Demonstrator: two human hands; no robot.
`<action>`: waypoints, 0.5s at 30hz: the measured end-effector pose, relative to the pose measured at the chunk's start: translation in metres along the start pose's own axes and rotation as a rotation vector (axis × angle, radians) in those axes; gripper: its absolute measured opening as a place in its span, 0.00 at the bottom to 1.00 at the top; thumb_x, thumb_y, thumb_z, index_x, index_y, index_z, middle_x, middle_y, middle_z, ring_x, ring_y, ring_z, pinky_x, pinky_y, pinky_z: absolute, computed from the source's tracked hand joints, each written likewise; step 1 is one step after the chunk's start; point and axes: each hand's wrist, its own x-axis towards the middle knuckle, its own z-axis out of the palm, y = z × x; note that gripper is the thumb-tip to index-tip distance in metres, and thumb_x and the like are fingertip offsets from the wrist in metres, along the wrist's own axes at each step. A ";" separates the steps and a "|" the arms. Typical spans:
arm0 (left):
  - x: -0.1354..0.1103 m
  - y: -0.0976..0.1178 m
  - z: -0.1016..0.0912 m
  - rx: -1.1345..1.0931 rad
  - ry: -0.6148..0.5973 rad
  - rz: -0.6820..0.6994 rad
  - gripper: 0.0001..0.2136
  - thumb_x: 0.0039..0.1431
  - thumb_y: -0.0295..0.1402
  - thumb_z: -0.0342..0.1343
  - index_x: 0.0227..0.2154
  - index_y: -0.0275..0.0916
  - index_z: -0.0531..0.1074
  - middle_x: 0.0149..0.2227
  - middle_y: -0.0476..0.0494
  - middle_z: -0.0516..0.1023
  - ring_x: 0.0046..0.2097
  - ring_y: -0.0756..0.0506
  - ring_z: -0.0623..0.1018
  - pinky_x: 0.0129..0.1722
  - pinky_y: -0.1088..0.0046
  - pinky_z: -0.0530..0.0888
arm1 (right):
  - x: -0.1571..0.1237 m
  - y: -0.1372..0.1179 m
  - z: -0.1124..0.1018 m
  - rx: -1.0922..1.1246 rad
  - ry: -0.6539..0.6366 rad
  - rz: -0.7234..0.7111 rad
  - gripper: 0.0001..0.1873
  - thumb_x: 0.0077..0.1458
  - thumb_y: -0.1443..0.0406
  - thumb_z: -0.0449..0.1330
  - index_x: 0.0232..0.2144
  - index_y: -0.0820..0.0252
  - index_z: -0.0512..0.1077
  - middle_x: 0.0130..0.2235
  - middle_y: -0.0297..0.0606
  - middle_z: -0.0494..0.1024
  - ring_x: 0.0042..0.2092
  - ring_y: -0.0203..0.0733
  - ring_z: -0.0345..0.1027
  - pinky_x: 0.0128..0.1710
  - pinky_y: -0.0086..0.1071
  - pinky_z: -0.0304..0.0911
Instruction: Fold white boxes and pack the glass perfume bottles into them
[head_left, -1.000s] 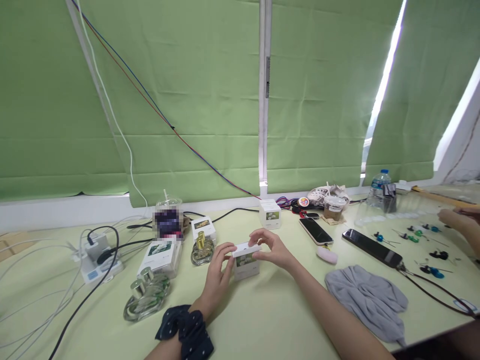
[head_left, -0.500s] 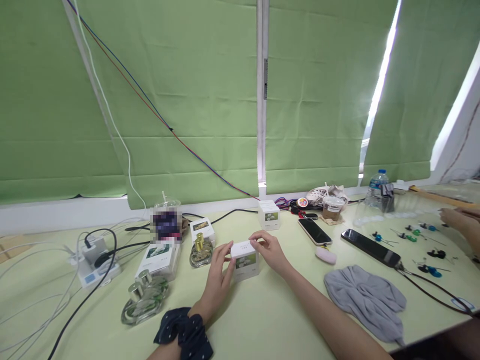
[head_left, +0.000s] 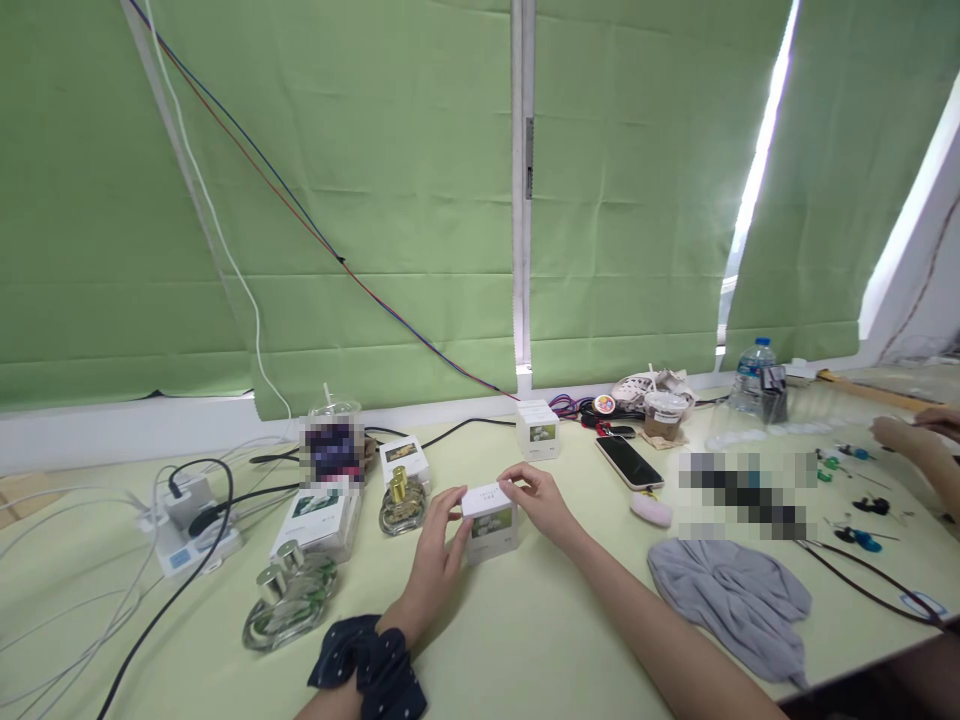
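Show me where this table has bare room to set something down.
Bare tabletop lies in front of the small white box, between the scrunchie and grey cloth. Crowded: bottles and cartons left, phone and tools right.

Head camera looks forward and down across the table (head_left: 525, 640) toward green blinds (head_left: 375, 200).

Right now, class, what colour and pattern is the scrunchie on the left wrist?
Dark navy with small white dots; the scrunchie shows best in the head view.
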 end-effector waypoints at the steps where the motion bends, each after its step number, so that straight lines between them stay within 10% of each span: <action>1: 0.000 0.001 0.000 -0.003 -0.001 -0.002 0.14 0.64 0.36 0.46 0.52 0.44 0.63 0.52 0.37 0.67 0.53 0.42 0.70 0.47 0.63 0.73 | 0.000 -0.001 0.000 0.008 -0.003 0.013 0.09 0.50 0.59 0.60 0.28 0.59 0.73 0.33 0.38 0.75 0.37 0.41 0.69 0.34 0.31 0.63; 15: -0.001 0.000 0.000 0.019 -0.030 -0.009 0.15 0.65 0.36 0.44 0.53 0.44 0.64 0.54 0.37 0.65 0.56 0.41 0.67 0.48 0.63 0.72 | -0.002 -0.002 0.007 0.036 0.105 0.025 0.11 0.47 0.57 0.62 0.27 0.60 0.74 0.32 0.37 0.73 0.35 0.40 0.68 0.32 0.31 0.64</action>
